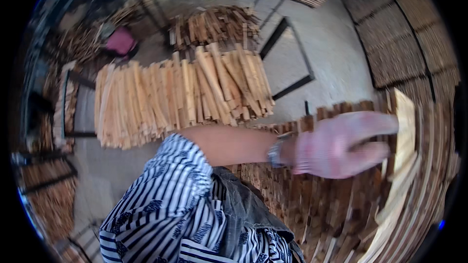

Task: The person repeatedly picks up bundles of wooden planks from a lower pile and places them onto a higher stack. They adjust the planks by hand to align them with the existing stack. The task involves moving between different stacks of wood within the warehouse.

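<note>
Gloved left hand pressing pale wood slats, stacked

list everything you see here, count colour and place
wood slat bundle: one long row, pale tan, lying on the floor at centre
smaller slat pile: one, brown, behind the row
stacked slats: many, reddish brown, lower right
pale slat: one, light yellow, upright at right, at the fingertips
pink object: one, upper left, blurred
floor: grey concrete
wristwatch: one, metallic
gloved hand: one, pink glove, reaching right; which hand is unclear
striped sleeve: blue and white, bottom
</note>
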Motion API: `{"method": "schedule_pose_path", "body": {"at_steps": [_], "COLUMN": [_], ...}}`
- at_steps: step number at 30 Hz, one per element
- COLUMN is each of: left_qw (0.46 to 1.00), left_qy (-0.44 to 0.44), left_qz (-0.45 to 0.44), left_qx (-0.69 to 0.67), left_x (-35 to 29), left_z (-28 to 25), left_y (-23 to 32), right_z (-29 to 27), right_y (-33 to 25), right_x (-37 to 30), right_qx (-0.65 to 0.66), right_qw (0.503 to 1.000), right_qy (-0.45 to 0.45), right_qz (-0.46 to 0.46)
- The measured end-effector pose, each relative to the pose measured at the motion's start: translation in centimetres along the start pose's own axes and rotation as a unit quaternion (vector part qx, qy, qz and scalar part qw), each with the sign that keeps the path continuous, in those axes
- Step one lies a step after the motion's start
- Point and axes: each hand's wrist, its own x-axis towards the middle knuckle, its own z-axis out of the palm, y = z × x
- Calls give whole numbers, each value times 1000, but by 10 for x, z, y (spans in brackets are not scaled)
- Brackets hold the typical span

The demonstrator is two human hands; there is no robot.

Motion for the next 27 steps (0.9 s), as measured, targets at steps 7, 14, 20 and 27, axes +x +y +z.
{"method": "schedule_pose_path", "body": {"at_steps": [7, 14, 20, 27], "left_qw": [589, 361, 362, 411], "left_qy": [101, 605, 758, 773], "left_qz": [-788, -679, -518, -450], "left_qx": [151, 204, 162, 174], "left_x": [-232, -431, -450, -499], "left_z": [-293, -544, -636, -735], "left_y": [48, 193, 246, 260], "right_z": [43, 46, 55, 121], "right_y": [68, -2, -123, -70], "right_x": [70, 121, 159, 259], "right_qx": [29, -76, -32, -113], "right_qw": [993, 983, 978, 947], "right_qy": [-98, -162, -200, -278], "right_qz": [55, 37, 53, 112]}}
